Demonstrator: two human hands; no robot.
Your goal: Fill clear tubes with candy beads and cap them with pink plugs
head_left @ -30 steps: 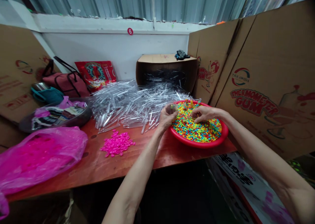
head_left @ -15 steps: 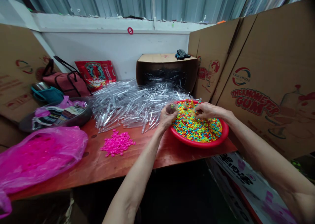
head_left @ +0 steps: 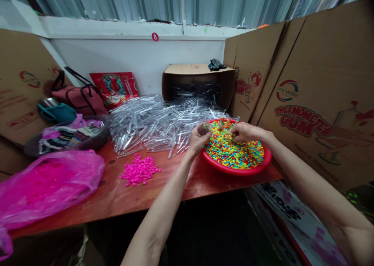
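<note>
A red bowl (head_left: 233,169) heaped with small coloured candies (head_left: 236,153) sits at the right end of the red-brown table (head_left: 117,198). My left hand (head_left: 198,138) is closed at the bowl's near-left rim, gripping what looks like clear tubes held upright. My right hand (head_left: 245,132) hovers over the far part of the candies with fingers pinched together; what they hold is too small to make out. A large pile of clear plastic tubes (head_left: 154,122) lies behind the bowl and to its left.
Pink caps (head_left: 139,170) lie in a small heap mid-table. A pink plastic bag (head_left: 46,184) fills the left front. A dark tray (head_left: 67,139), bags (head_left: 78,96) and an open carton (head_left: 198,83) stand at the back. Printed cardboard walls (head_left: 315,98) close the right side.
My right hand has moved from the middle of the candies toward the far rim of the bowl, closer to my left hand. The left hand has stayed in place.
</note>
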